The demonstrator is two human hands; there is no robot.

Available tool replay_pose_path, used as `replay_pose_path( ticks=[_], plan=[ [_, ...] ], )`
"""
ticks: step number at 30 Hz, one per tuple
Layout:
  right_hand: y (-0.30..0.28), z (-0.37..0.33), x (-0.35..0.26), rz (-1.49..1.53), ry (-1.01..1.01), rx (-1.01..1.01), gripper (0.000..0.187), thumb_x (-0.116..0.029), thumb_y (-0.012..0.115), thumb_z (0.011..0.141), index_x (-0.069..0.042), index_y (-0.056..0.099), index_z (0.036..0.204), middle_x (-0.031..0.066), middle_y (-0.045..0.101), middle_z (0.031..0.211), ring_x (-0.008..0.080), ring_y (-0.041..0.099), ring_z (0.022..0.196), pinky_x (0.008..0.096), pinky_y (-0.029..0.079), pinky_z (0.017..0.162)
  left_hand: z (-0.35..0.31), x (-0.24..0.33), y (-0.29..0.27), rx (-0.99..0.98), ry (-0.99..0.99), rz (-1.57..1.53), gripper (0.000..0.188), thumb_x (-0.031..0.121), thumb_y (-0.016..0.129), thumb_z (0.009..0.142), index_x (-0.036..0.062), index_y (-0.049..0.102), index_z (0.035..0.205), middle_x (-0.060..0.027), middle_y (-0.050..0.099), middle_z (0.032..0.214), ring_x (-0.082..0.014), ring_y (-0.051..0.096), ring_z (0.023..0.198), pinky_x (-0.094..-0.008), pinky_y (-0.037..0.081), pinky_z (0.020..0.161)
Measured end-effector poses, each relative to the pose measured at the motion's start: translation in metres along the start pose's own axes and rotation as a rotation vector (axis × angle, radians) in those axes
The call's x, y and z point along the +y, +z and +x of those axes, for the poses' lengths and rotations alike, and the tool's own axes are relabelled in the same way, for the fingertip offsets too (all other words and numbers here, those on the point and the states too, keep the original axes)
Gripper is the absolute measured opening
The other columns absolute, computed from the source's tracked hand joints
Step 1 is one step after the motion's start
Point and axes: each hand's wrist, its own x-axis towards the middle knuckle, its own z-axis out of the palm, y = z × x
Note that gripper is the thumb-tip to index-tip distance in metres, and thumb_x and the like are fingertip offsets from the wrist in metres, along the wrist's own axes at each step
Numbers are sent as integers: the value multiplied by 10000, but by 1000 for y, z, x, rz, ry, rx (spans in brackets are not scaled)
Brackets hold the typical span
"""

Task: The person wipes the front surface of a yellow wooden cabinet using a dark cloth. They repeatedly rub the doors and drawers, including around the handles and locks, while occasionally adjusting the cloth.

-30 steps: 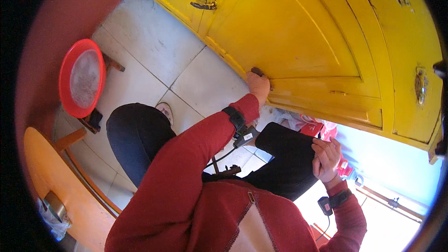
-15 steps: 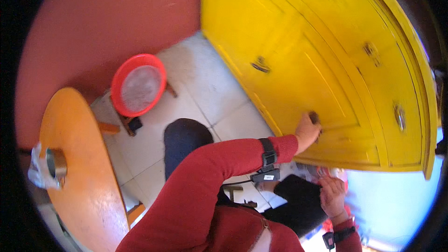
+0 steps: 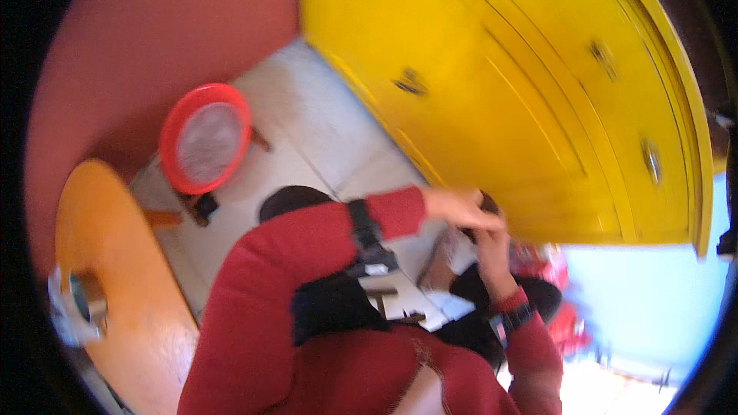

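Observation:
My left hand [image 3: 461, 209] is held in front of the lower part of a yellow cabinet [image 3: 530, 138], its fingers closed round a small dark brown object [image 3: 489, 204]. Blur hides what kind of thing that is. Just below, my right hand [image 3: 494, 250] reaches up so that its fingers meet those of the left. Whether the right fingers also grip the dark object cannot be made out. Metal handles are fixed on the cabinet, one handle [image 3: 410, 82] on the lower door and another handle [image 3: 652, 161] on a drawer.
A red basin [image 3: 206, 138] with cloudy water stands on a small stool against the red wall [image 3: 192, 15]. At the left is an orange table [image 3: 131, 261] with a metal can [image 3: 88, 297] and clear plastic on it. Red items [image 3: 569, 327] lie at the right, near a pale blue surface.
My left hand has drawn back from the cabinet door with the dark object. My right hand has come up and left to meet it. The view has shifted slightly.

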Motion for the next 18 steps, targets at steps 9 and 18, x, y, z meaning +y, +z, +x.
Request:
replay_pose_path(
  ticks=[9,18],
  plan=[
    [-50,8,15,977,303,478,313,-124,593,987,-68,566,1294,116,655,1225,316,638,1158,528,575,953,-11,22,-84,767,209,-1,385,286,673,994,-15,681,1234,-83,740,1031,-157,684,927,-295,540,848],
    [-52,56,35,1093,455,550,268,-66,505,1058,-40,504,1325,186,593,1332,418,565,1258,656,501,1059,-17,33,-89,921,374,-33,272,213,641,964,-2,726,1108,-137,767,977,-221,724,873,-322,552,800]
  ],
)
